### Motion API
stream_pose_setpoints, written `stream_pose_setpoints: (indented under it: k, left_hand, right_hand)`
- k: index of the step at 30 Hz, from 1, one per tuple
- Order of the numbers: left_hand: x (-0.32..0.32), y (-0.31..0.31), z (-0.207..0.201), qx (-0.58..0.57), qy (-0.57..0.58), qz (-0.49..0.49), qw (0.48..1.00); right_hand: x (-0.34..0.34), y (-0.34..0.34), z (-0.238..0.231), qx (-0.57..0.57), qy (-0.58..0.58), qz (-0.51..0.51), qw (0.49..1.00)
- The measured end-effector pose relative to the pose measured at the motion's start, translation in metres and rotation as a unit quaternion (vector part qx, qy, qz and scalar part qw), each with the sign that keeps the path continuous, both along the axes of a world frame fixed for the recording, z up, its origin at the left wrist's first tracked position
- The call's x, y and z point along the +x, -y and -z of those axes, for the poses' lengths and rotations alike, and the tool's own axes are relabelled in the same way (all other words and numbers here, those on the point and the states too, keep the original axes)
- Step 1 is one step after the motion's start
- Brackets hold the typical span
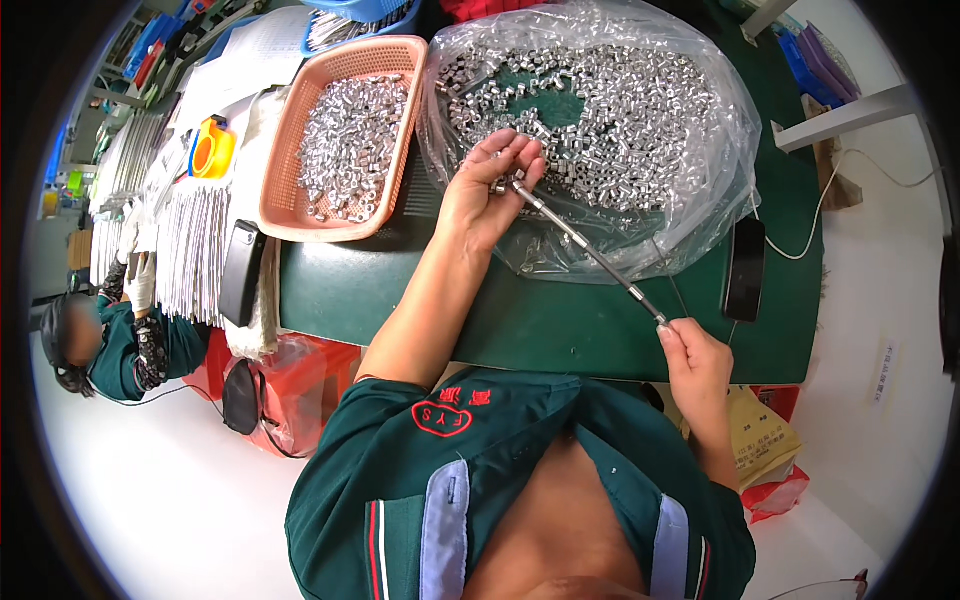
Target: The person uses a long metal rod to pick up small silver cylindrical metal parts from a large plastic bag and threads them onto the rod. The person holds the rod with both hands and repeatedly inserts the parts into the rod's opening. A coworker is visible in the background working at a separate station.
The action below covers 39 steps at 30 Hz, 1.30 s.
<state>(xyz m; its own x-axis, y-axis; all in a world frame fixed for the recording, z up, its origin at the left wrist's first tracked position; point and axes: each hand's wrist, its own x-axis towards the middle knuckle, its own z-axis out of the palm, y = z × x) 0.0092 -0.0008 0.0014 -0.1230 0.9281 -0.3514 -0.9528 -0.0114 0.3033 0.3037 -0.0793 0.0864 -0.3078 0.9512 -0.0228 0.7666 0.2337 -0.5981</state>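
A thin dark rod (597,256) with silvery sections along it runs slantwise between my hands. My right hand (697,360) grips its near end, thumb laid along it. Up at the rod's far end, my left hand (495,190) is turned palm up with curled fingers, cupping a few small metal sleeves (508,182). The rod's tip meets the sleeves at those fingers; whether one is on the tip I cannot tell. Beyond the left hand, a clear plastic bag (600,262) lies spread out, covered with a great many loose silver sleeves (640,130).
Left of the bag, a pink plastic basket (385,225) holds more sleeves. Bundles of thin rods (190,255), a black case (242,272) and a yellow tape dispenser (212,150) are further left. A phone (744,270) lies at the green table's (440,325) right. A co-worker (150,350) sits far left.
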Motion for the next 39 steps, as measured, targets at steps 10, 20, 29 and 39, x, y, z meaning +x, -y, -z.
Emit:
stream_pose_setpoints:
  k: [10,20,29,39]
  left_hand:
    - [0.003,-0.001,0.004,0.076,0.040,-0.064,0.994]
    - [0.002,0.001,-0.003,0.071,0.044,-0.070,0.994]
    - [0.001,0.002,-0.012,0.097,0.095,-0.087,0.987]
    - [0.002,0.003,-0.008,0.089,0.103,-0.069,0.988]
  right_hand:
    - [0.001,0.007,0.031,-0.134,-0.120,0.041,0.983]
    - [-0.008,0.009,0.031,-0.094,-0.098,0.046,0.990]
    - [-0.006,0.011,0.050,-0.202,-0.187,0.053,0.960]
    - [-0.010,0.013,0.043,-0.094,-0.138,0.049,0.985]
